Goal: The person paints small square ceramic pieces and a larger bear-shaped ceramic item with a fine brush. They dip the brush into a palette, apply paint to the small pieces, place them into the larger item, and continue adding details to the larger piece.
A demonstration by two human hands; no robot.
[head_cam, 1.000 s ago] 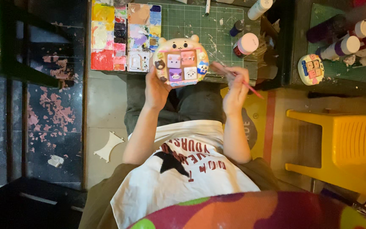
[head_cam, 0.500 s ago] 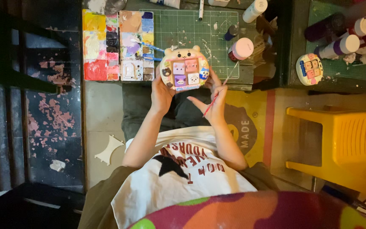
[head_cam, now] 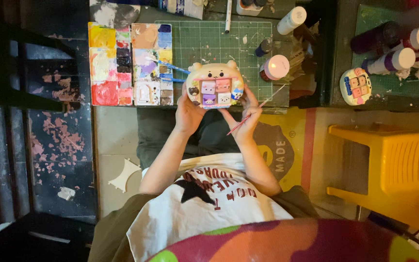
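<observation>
A round cream plaster bear figure (head_cam: 214, 85) with little painted squares on its front is held up in both hands, just over the near edge of the green cutting mat (head_cam: 209, 43). The left hand (head_cam: 189, 109) wraps its fingers tight around the bear's left side. The right hand (head_cam: 245, 116) props the bear's right side and also pinches a thin red-handled paintbrush (head_cam: 257, 109) that sticks out sideways.

Most of the little squares already have colour: pink, purple, white. The cream top with the face looks plain, so some painting may be left.

Left of the bear lies a messy plastic paint palette (head_cam: 129, 63) with blue brushes on it. Right of the bear stand smooth paint bottles (head_cam: 275, 68). Farther right sits a second small painted figure (head_cam: 355, 86), and below it a yellow plastic stool (head_cam: 398, 170).
</observation>
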